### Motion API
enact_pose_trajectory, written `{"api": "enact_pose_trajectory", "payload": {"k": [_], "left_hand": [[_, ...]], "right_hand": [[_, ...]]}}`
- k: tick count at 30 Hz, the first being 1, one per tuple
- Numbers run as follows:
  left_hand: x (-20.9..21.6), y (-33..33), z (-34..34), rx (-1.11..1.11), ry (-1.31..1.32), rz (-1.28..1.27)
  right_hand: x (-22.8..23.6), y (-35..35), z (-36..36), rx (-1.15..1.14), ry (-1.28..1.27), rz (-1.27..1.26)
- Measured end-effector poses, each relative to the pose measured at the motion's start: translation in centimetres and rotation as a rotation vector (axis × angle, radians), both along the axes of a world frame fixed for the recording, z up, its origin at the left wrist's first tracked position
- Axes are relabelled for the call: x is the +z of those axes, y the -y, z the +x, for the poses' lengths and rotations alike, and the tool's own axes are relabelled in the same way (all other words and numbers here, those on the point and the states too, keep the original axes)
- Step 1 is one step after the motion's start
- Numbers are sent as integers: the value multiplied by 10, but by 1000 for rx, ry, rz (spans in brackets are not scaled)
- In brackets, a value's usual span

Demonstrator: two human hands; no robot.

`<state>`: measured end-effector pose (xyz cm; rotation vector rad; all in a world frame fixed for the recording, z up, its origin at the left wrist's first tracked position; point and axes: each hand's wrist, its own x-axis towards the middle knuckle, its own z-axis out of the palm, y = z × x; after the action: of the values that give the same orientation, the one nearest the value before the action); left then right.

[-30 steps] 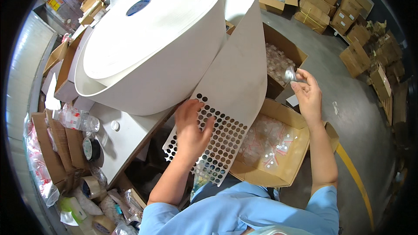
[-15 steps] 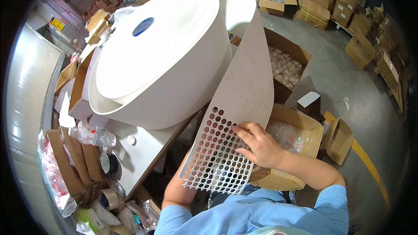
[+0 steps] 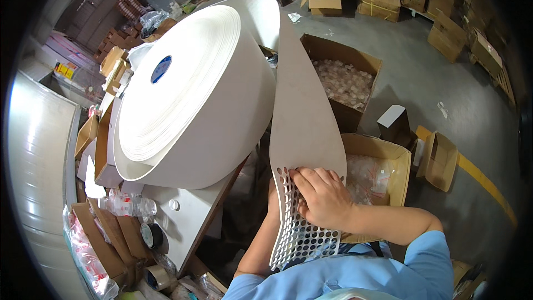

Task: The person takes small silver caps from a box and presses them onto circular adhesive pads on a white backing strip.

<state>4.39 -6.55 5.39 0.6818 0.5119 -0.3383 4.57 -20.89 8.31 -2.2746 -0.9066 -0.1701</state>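
A wide strip of white sheet (image 3: 305,116) runs down toward me from a big white roll (image 3: 250,100). Its near end is punched with rows of round holes (image 3: 300,236). My right hand (image 3: 326,200) lies across the top of the punched part, its fingers bent and pressed together on the sheet. Behind the strip's left edge is my left hand (image 3: 272,197); only a sliver shows, and the sheet hides its fingers. The strip curves and narrows between my hands, its punched end hanging in front of my blue shirt.
Under the roll stands a white table (image 3: 191,211) with a bottle (image 3: 127,204), a white cap (image 3: 174,205) and a tape roll (image 3: 151,234). To the right are an open carton (image 3: 402,166) of clear pieces and a deeper box (image 3: 369,66) of small round pieces.
My right hand has moved from the sheet's right edge farther onto it and bent its fingers. The left hand has risen along the left edge. The punched end has folded narrower.
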Motion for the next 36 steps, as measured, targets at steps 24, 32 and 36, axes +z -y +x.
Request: {"api": "enact_pose_trajectory", "payload": {"k": [24, 32, 36], "left_hand": [[0, 17, -9, -22, -13, -14], [3, 16, -12, -8, -15, 12], [4, 18, -17, 22, -22, 31]], "right_hand": [[-7, 15, -13, -57, -119, 66], [-16, 16, -2, -30, -309, 267], [-7, 29, 4, -40, -415, 402]]}}
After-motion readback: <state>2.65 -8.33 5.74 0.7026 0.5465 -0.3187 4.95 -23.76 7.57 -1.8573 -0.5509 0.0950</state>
